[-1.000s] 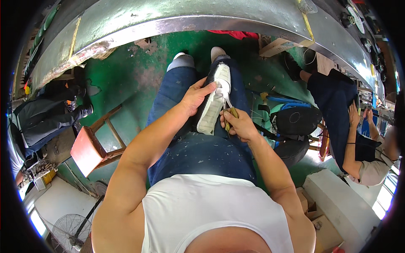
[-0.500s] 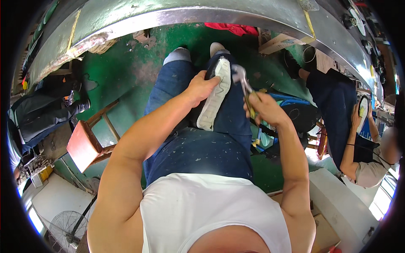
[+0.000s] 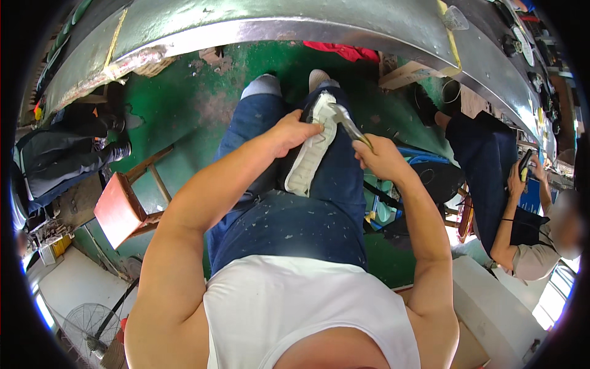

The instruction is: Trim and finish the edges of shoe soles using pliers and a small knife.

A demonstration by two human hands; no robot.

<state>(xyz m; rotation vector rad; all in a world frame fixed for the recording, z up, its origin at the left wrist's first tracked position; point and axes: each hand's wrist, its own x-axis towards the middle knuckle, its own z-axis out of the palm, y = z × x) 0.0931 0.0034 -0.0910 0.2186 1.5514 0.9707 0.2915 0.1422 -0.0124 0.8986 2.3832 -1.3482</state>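
Fingers of my right hand (image 3: 381, 157) clench a tool (image 3: 352, 128), its head over the shoe (image 3: 307, 161) near frame centre. With my left hand (image 3: 295, 133) I grasp the shoe's left edge.

Tool swings to the toe end of the sole

The head of the tool (image 3: 351, 127), at mid-sole (image 3: 305, 166) a second ago and lifted clear to the right half a second ago, is now over the sole near the toe; whether it touches cannot be told. The handle slants out to the right instead of running alongside the sole. The right grip (image 3: 381, 157) is farther forward and farther from the sole. The co-worker's (image 3: 536, 261) shoe (image 3: 524, 161), pale sole showing half a second ago, now shows a dark side.
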